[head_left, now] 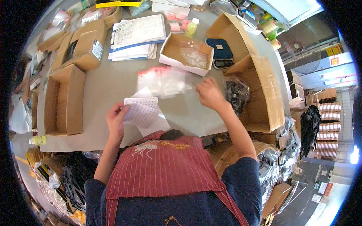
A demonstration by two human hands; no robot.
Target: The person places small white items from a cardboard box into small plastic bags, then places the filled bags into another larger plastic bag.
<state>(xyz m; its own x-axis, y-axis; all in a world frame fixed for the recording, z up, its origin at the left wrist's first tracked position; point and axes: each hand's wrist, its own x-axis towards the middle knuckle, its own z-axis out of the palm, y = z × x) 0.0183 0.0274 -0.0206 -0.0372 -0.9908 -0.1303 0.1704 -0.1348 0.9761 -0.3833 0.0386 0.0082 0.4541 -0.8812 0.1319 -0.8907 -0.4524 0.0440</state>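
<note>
My left hand (116, 117) is closed on white label sheets (141, 113) covered with rows of small marks; the thumb presses on their left edge. Loose white paper (157, 126) lies partly beneath them. To the right, my right hand (209, 93) hovers over the table with fingers curled in, slightly blurred; anything between its fingertips is too small to tell. Clear plastic bags with red tops (162, 81) are spread in a pile between and beyond the hands. Beyond them stands a shallow white-edged box (164, 60) with small clear bags (196, 56) in it.
An open carton (269, 94) at right has a bagged black item (236, 92) beside it. An empty brown box (75, 103) stands at left. Papers on a clipboard (137, 32), a bottle of yellowish liquid (192, 28) and a dark blue scale-like device (219, 49) are at the back.
</note>
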